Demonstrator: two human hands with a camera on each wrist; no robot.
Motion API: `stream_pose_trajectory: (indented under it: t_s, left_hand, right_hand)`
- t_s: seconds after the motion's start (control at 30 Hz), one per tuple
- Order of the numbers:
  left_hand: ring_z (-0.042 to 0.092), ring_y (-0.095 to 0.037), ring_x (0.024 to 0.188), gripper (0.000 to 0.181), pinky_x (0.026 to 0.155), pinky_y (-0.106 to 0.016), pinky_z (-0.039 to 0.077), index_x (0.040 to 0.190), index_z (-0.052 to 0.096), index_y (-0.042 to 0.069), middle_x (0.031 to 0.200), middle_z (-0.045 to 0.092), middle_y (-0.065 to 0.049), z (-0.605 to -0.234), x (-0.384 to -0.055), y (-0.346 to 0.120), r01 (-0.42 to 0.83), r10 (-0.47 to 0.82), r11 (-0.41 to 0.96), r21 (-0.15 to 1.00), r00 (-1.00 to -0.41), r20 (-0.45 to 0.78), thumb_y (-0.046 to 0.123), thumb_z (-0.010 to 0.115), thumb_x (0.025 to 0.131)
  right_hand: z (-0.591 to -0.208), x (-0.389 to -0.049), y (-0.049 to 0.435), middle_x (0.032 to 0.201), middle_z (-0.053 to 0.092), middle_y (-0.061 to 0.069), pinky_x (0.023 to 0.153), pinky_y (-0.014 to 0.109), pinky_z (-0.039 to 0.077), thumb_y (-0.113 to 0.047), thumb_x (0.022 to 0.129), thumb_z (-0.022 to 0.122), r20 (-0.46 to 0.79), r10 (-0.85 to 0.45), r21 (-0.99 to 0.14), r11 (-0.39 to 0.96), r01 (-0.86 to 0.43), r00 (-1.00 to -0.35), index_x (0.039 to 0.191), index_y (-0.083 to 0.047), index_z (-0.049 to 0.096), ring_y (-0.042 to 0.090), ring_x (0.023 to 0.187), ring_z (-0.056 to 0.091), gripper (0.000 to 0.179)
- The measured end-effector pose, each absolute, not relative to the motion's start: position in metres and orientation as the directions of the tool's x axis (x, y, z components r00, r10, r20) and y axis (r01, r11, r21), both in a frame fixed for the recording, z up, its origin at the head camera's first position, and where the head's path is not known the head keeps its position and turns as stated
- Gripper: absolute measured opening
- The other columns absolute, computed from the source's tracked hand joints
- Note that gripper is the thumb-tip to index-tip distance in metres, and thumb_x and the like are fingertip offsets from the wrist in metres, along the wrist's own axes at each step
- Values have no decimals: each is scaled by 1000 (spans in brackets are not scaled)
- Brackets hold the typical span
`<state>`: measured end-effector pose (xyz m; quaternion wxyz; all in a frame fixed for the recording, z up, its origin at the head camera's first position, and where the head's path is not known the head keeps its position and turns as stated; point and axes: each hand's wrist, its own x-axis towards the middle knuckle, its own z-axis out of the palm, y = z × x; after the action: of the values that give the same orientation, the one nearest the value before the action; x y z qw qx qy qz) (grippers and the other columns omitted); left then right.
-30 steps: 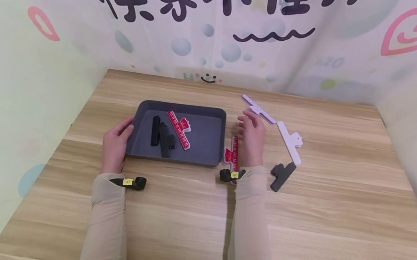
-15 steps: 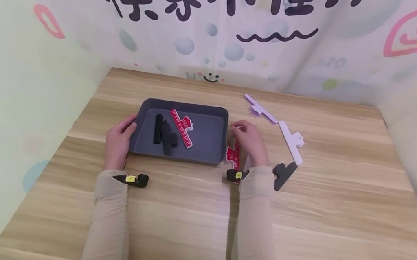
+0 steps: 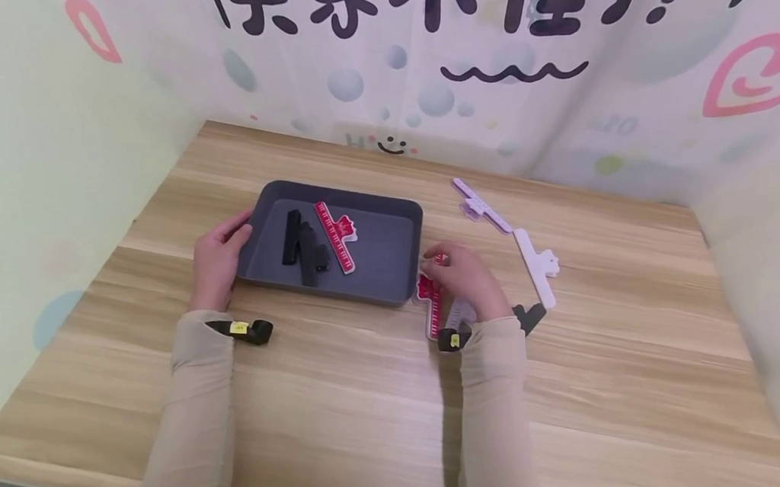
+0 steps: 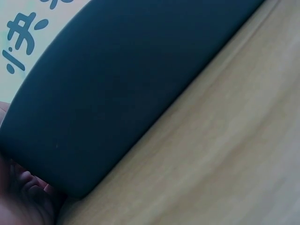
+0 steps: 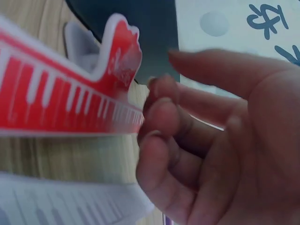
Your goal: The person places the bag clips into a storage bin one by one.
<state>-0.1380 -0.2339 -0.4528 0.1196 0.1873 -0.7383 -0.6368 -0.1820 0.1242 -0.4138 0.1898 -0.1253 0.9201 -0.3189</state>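
My left hand [image 3: 217, 260] holds the left wall of a dark grey tray [image 3: 331, 294]; in the left wrist view its fingers [image 4: 35, 187] curl by the tray's corner. Inside lie a red piano-key clip [image 3: 335, 238] and two black clips [image 3: 309, 256], one overlapping the other. My right hand [image 3: 466, 278] hovers over a second red piano-key clip [image 3: 433, 312] just right of the tray. In the right wrist view its fingers [image 5: 157, 154] are bent at that clip's far end, the thumb apart from them. A pale piano-key clip [image 5: 70, 201] lies beside it, partly hidden by the wrist.
On the wooden table [image 3: 629, 354], a purple clip [image 3: 482, 205] lies at the back, a white clip [image 3: 535, 269] to its right. Nearer, a black clip [image 3: 530, 317] is partly behind the right sleeve. A printed cloth [image 3: 402, 84] stands behind the table.
My right hand has come nearer and turned leftward, from beside the purple clip to over the red clip next to the tray. My left hand stays at the tray.
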Motion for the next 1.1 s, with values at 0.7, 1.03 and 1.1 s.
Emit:
stream_pose_trajectory:
  t_s: [0.7,1.03,1.1]
  left_hand:
    - [42,-6,116,35,99,-28,31,122,57,18,127,51,4,-452,-137,-234,-110,-410,131,985,-911,-47,28,55,89]
    - [42,-6,116,34,99,-28,31,122,57,21,126,51,4,-453,-138,-234,-122,-413,128,984,-909,-59,29,55,89]
    - [42,-6,116,34,99,-28,31,122,57,20,127,51,4,-454,-138,-234,-120,-412,126,985,-909,-58,28,55,89]
  right_hand:
    - [-416,-178,125,88,60,0,72,31,43,-31,74,71,-362,-460,-559,803,-206,-811,107,-17,60,17,77,54,37]
    - [-414,-176,123,87,58,1,69,31,44,-31,72,73,-391,-444,-552,814,-181,-806,110,-18,57,18,77,54,44]
    - [-416,-177,124,85,58,2,66,30,44,-32,73,72,-389,-436,-554,815,-172,-812,107,-18,56,18,75,54,40]
